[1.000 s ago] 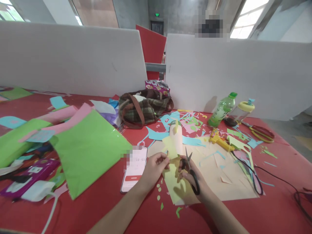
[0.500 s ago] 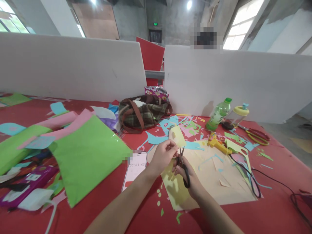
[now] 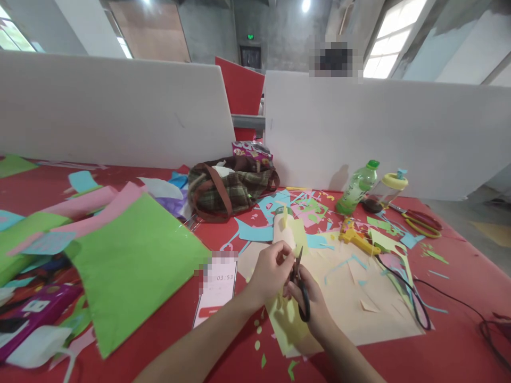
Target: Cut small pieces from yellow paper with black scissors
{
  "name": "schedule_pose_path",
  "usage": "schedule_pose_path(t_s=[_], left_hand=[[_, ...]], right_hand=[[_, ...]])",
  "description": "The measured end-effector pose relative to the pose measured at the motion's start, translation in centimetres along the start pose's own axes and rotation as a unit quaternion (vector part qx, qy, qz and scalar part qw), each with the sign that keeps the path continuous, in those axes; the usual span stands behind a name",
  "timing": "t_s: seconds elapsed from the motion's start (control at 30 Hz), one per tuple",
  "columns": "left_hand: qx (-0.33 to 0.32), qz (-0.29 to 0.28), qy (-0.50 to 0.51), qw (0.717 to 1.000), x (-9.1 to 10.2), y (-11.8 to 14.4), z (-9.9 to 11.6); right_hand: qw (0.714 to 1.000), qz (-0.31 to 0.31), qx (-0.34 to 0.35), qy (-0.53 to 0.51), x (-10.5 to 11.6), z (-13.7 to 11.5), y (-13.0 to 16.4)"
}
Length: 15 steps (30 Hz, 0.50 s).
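Observation:
My left hand (image 3: 273, 268) is closed in a pinch on a small piece of yellow paper (image 3: 285, 218), which appears nearly edge-on. My right hand (image 3: 315, 298) grips black-handled scissors (image 3: 305, 303), their blades pointing up and away beside my left fingertips. Whether the blades touch the paper cannot be made out. Just beyond my left hand lies a pale, paper-wrapped cylinder (image 3: 280, 229) with a greyish-green end. Under both hands spread a yellow sheet (image 3: 293, 330) and a large cream sheet (image 3: 343, 303).
A phone (image 3: 217, 290) showing a timer and a green sheet (image 3: 139, 266) lie left. Behind are a plaid bag (image 3: 239, 191) and paper scraps (image 3: 275, 202). To the right are a yellow glue gun (image 3: 357, 239) with its cable, a green bottle (image 3: 357, 189), a jar (image 3: 387, 191) and pliers (image 3: 423, 221).
The yellow paper in my left hand has turned from facing me to nearly edge-on, uncovering the pale cylinder behind it. Both hands and the scissors sit slightly lower in view.

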<state>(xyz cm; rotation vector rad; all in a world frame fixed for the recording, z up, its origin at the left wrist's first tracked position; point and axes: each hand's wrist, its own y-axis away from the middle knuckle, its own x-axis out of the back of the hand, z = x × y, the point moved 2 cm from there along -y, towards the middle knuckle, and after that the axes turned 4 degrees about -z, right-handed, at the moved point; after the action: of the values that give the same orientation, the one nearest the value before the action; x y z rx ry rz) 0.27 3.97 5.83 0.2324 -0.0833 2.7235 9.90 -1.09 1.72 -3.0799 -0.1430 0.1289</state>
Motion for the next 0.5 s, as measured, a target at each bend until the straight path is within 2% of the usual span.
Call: schedule_pose_path(t_s=[0.27,0.5], left_hand=[[0.025,0.009,0.031,0.999,-0.88,0.37,-1.0],[0.031,0.008,0.032,0.999,-0.75,0.36,-0.97]], right_hand=[[1.0,0.017,-0.018,0.005,-0.06,0.6,0.1],[0.999,0.026,-0.029,0.015,-0.05,0.73,0.23]])
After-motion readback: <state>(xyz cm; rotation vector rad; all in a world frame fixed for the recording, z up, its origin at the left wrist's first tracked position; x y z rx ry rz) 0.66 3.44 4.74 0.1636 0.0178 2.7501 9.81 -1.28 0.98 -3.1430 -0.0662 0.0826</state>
